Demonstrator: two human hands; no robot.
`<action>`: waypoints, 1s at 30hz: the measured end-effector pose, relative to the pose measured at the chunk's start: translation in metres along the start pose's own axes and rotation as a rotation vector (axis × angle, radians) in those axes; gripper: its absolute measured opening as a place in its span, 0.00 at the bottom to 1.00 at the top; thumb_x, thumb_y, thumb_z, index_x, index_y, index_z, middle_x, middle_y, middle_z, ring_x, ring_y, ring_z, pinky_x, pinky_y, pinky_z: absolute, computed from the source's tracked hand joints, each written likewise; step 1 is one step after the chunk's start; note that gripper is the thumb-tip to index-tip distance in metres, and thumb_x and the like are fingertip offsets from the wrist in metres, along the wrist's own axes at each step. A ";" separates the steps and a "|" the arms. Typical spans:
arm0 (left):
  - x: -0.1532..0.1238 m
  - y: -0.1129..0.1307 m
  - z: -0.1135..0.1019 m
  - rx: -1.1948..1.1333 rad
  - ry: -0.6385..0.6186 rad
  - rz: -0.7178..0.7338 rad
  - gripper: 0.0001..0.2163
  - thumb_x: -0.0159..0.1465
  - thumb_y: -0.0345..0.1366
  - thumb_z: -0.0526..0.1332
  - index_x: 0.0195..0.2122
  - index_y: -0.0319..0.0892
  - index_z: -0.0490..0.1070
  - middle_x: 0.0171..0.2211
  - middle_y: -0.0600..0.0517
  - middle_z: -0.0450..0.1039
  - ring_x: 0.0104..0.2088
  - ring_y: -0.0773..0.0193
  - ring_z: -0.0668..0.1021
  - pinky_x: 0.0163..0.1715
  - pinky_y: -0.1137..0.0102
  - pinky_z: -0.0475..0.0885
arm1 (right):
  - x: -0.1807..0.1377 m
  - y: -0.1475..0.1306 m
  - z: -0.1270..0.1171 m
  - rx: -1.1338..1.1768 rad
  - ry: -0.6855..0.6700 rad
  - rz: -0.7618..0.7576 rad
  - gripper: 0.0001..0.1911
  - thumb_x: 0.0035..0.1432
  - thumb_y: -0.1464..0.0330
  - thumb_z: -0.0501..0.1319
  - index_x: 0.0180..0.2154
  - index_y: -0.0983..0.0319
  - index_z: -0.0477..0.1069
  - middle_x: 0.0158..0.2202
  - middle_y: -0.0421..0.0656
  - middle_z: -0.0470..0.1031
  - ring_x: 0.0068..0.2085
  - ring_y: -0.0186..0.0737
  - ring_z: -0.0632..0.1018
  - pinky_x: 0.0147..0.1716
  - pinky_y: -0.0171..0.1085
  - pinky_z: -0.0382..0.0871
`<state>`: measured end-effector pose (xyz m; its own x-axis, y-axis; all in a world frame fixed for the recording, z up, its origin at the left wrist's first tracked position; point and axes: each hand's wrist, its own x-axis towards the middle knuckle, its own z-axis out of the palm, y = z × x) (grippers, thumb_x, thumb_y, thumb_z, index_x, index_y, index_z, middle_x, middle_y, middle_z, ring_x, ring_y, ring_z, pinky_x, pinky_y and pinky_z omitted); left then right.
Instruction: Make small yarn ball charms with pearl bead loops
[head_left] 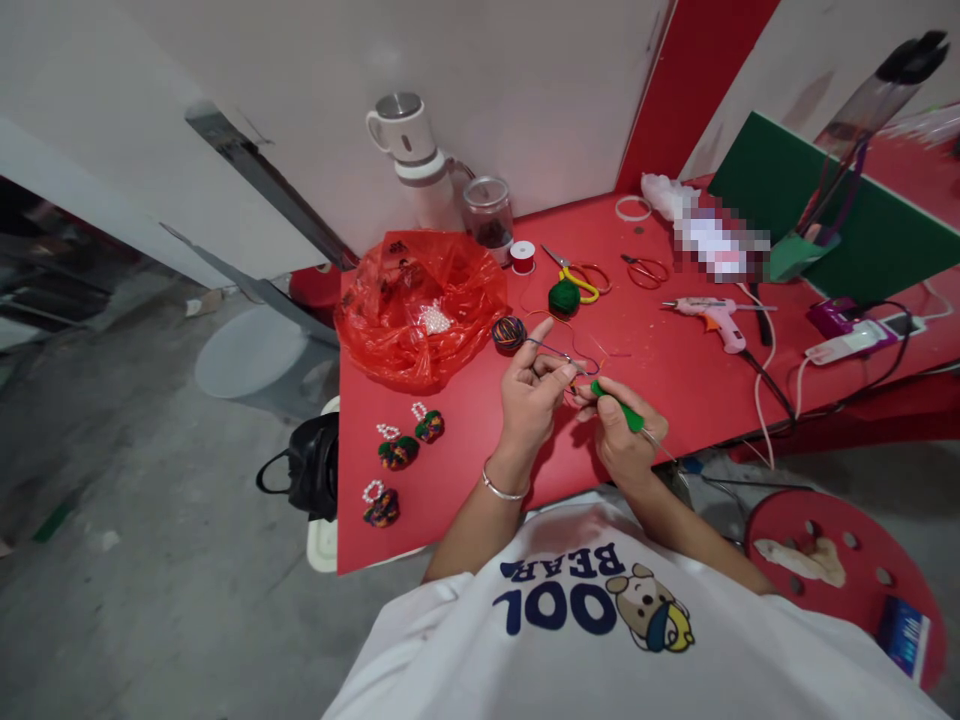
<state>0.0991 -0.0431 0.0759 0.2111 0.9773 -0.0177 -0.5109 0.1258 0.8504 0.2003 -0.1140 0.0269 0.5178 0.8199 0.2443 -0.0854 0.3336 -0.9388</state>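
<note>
My right hand (628, 432) grips a crochet hook by its green handle (630, 414). My left hand (531, 400) pinches multicoloured yarn, with the strand (550, 350) running over the raised index finger. Both hands meet above the front of the red table, the hook's tip close to the left fingertips; any small worked piece there is mostly hidden. Just beyond the left hand lies a multicoloured yarn ball (509, 335), and a green yarn ball (564, 298) sits behind it. Three small knitted-looking pieces with white bead loops, one of them a green and multicoloured piece (397, 452), lie to the left.
A red plastic bag (420, 345) with white beads spreads over the table's back left. Yellow-handled scissors (581, 284), red-handled snips (646, 271), a red thread spool (523, 258) and a jar (489, 215) stand or lie behind. Rightward are a pink glue gun (712, 315) and cables.
</note>
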 end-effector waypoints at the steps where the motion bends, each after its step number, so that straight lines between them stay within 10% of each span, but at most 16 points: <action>1: 0.000 0.000 0.000 -0.004 -0.003 -0.004 0.36 0.53 0.38 0.77 0.64 0.46 0.73 0.27 0.57 0.78 0.20 0.74 0.69 0.18 0.76 0.57 | 0.000 0.000 0.001 0.025 0.005 0.003 0.13 0.64 0.58 0.69 0.49 0.53 0.82 0.39 0.43 0.88 0.31 0.42 0.86 0.30 0.41 0.84; 10: 0.002 0.010 0.000 -0.145 -0.062 -0.181 0.39 0.49 0.34 0.76 0.65 0.44 0.72 0.23 0.60 0.75 0.13 0.80 0.54 0.15 0.76 0.47 | 0.004 0.002 -0.003 0.043 -0.053 -0.105 0.09 0.66 0.62 0.68 0.48 0.48 0.83 0.40 0.39 0.87 0.32 0.41 0.86 0.30 0.40 0.84; 30: 0.007 0.020 -0.013 -0.087 -0.195 -0.354 0.24 0.47 0.29 0.73 0.48 0.38 0.80 0.21 0.56 0.78 0.11 0.81 0.55 0.13 0.76 0.40 | 0.031 -0.016 -0.044 -0.405 -0.337 -0.685 0.20 0.64 0.74 0.68 0.55 0.51 0.80 0.45 0.43 0.87 0.43 0.42 0.87 0.43 0.41 0.85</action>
<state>0.0796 -0.0316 0.0861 0.5359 0.8217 -0.1937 -0.4451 0.4700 0.7622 0.2551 -0.1141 0.0388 0.0584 0.6144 0.7868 0.4967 0.6658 -0.5568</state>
